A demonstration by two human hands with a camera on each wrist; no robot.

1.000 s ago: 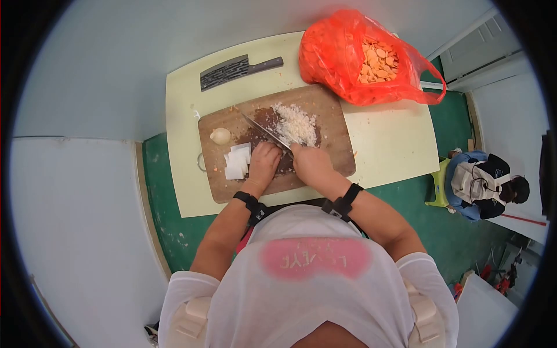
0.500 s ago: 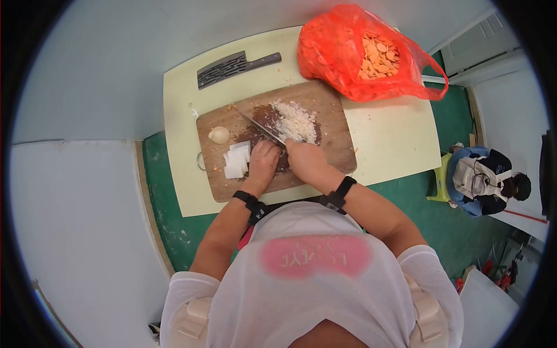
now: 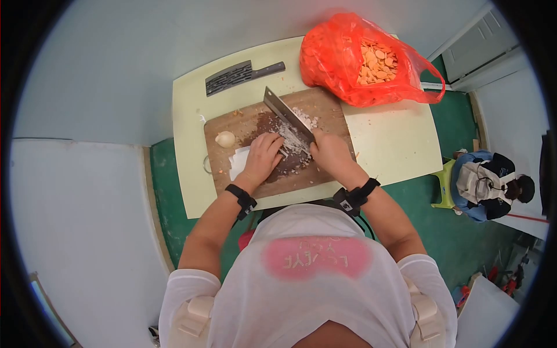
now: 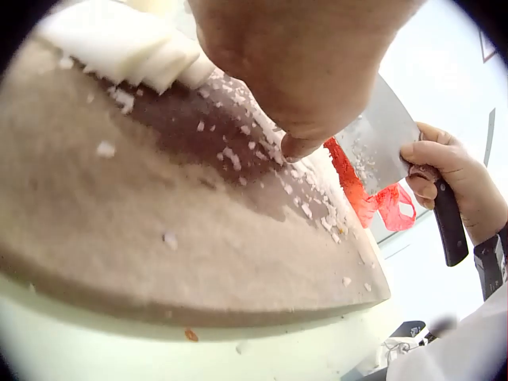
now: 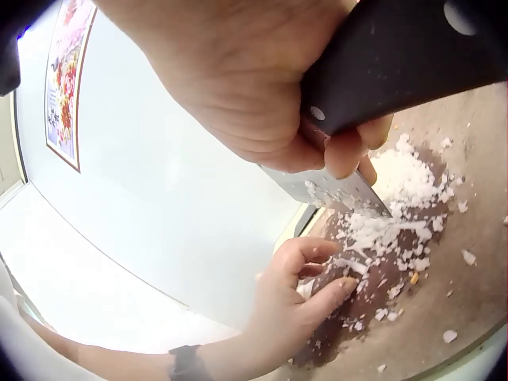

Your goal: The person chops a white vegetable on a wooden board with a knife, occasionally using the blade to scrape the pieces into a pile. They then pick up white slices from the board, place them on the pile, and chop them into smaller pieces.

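My right hand point(image 3: 332, 152) grips the black handle of a cleaver point(image 3: 284, 110), its blade slanting over the cutting board point(image 3: 220, 168). In the right wrist view, bits cling to the blade point(image 5: 349, 190) beside chopped white pieces point(image 5: 405, 178). My left hand point(image 3: 262, 156) rests on the board left of the blade; in the right wrist view its curled fingers and thumb point(image 5: 337, 292) are around thin white strips point(image 5: 353, 264). White slices point(image 3: 239, 161) lie partly under this hand in the head view. A round pale piece point(image 3: 225, 139) sits at the board's left.
A second cleaver point(image 3: 229, 78) lies behind the board on the pale table point(image 3: 400, 139). A red plastic bag point(image 3: 331, 58) with orange slices point(image 3: 377, 64) stands at the back right. Beyond the table's right side, a person point(image 3: 487, 182) sits on a green stool point(image 3: 444, 185).
The cleaver has moved right and up, and more of its blade face shows. My left hand has shifted slightly and covers more of the white slices. My right hand has moved right.
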